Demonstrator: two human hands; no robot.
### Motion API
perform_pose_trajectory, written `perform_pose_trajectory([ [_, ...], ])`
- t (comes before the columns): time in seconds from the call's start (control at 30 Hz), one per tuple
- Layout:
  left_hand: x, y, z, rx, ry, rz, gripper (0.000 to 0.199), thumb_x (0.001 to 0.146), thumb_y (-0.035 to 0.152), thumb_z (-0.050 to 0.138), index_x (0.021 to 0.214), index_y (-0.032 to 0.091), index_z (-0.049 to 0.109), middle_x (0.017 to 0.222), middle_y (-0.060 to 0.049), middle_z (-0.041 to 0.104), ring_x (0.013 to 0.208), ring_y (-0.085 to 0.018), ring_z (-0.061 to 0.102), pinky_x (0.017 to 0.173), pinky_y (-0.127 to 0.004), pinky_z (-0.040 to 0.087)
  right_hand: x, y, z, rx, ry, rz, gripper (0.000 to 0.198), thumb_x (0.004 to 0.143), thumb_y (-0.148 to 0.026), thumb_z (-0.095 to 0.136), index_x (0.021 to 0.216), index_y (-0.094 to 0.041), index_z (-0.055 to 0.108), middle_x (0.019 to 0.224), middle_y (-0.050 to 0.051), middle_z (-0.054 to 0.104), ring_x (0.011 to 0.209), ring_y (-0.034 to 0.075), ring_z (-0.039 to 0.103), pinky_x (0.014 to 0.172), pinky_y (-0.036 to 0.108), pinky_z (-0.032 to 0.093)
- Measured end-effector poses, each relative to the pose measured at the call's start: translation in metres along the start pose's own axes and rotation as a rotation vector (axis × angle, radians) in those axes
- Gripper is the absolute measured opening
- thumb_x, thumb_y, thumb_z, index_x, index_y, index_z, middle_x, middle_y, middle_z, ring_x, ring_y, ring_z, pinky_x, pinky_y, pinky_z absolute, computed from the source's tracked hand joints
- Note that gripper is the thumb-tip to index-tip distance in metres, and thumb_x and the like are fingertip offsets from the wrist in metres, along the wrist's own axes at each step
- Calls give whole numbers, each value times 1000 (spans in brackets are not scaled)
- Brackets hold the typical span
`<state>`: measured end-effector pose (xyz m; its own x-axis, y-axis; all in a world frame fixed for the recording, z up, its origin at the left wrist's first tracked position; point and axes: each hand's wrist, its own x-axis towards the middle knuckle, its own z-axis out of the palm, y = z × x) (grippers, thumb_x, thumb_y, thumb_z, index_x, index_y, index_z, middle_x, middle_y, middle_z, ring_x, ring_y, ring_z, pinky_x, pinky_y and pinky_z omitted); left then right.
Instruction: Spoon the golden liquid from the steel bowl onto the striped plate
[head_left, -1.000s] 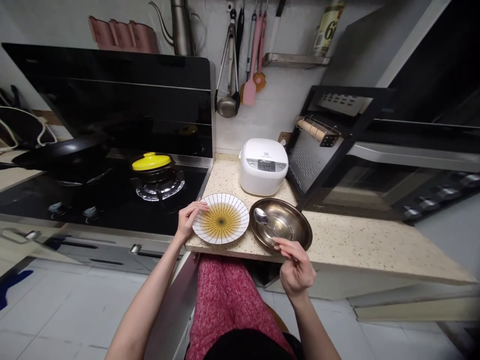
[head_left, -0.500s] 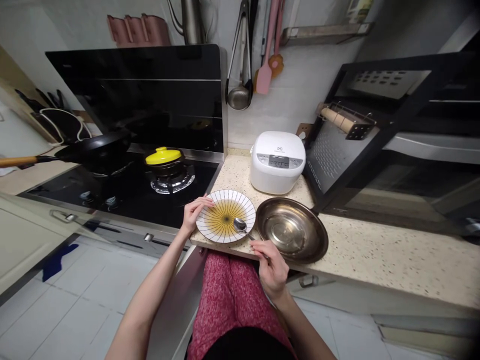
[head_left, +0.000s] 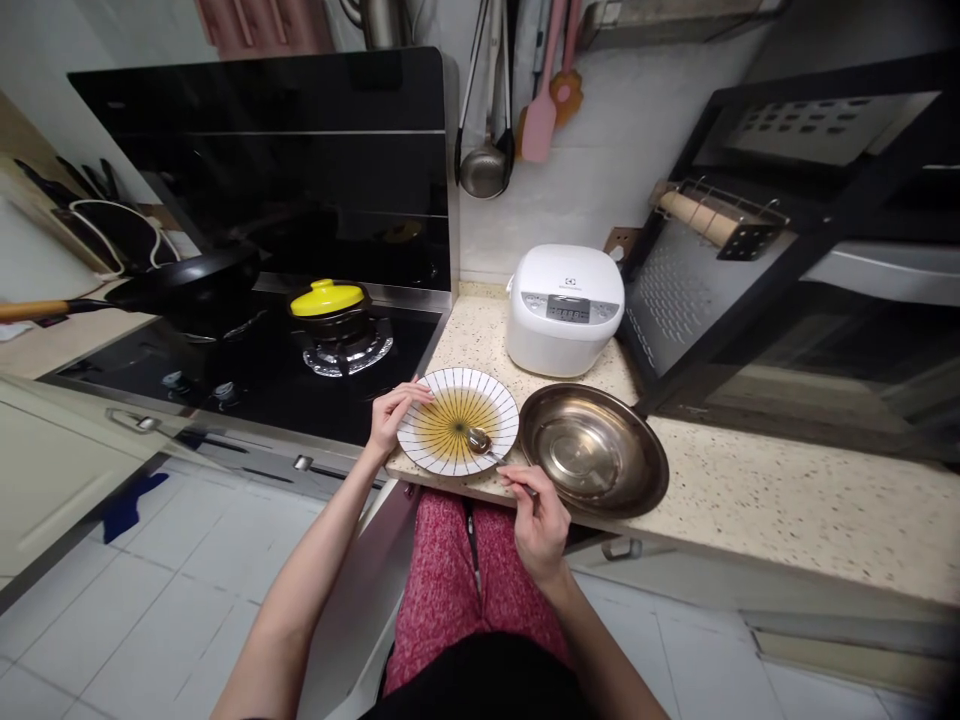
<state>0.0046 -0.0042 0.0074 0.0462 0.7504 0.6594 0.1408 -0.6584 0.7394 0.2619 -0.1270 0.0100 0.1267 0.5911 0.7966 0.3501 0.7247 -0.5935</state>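
Observation:
A white plate (head_left: 504, 412) with dark radiating lines lies at the counter's front edge, with yellowish-brown liquid (head_left: 442, 440) in its middle. My left hand (head_left: 391, 415) grips the plate's left rim, its fingers reaching over the edge. In my right hand (head_left: 541, 522) is a metal spoon (head_left: 478, 440), pinched by the handle between thumb and fingers. The spoon's bowl rests in the liquid, right of the plate's centre. Just right of the plate stands a wide, shallow metal basin (head_left: 592, 450).
A white rice cooker (head_left: 566, 310) stands behind the basin. On the stove at left sit a small pot with a yellow lid (head_left: 326, 298) and a dark wok (head_left: 184, 290) whose wooden handle points left. A ladle (head_left: 485, 170) and a pink spatula (head_left: 538, 125) hang on the wall.
The spoon's bowl has shifted slightly toward the plate's centre and looks lower in the liquid. My left hand stays on the rim. The whole view has tilted a little downward.

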Motion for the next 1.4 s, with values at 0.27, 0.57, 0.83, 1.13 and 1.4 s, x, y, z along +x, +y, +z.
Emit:
perform_pose_trajectory([
  [0.27,0,1,0,-8,-8,7,36,100,37,55,86,20,84,92,-10,82,101,-29,74,117,-57,44,-7,5,6,2,5,43,18,103,-14,52,106,-22,68,93,5,78,81,16,76,73,29,65],
  [0.57,0,2,-1,6,-10,-5,37,100,40,55,85,20,83,91,-10,82,100,-30,74,115,-57,46,-14,7,7,28,47,57,18,103,-13,52,99,-22,67,93,5,78,88,18,76,80,34,64],
  [0.83,-1,-1,-2,18,-9,4,38,100,41,55,86,20,83,91,-10,82,100,-30,74,117,-57,44,-14,10,2,53,84,83,17,104,-16,49,99,-23,64,94,5,77,91,19,76,80,37,64],
  [1.13,-1,-4,-4,17,-9,6,38,100,40,54,87,20,84,93,-10,82,101,-30,74,117,-58,44,-7,2,-4,88,130,86,17,103,-14,51,99,-23,64,94,5,78,89,19,76,80,37,63],
  [1.4,0,-4,-5,9,-7,16,37,100,39,54,87,21,84,93,-10,82,101,-30,74,117,-57,45,0,0,-20,65,245,79,15,103,-16,52,99,-22,64,93,6,77,84,19,75,77,40,63],
])
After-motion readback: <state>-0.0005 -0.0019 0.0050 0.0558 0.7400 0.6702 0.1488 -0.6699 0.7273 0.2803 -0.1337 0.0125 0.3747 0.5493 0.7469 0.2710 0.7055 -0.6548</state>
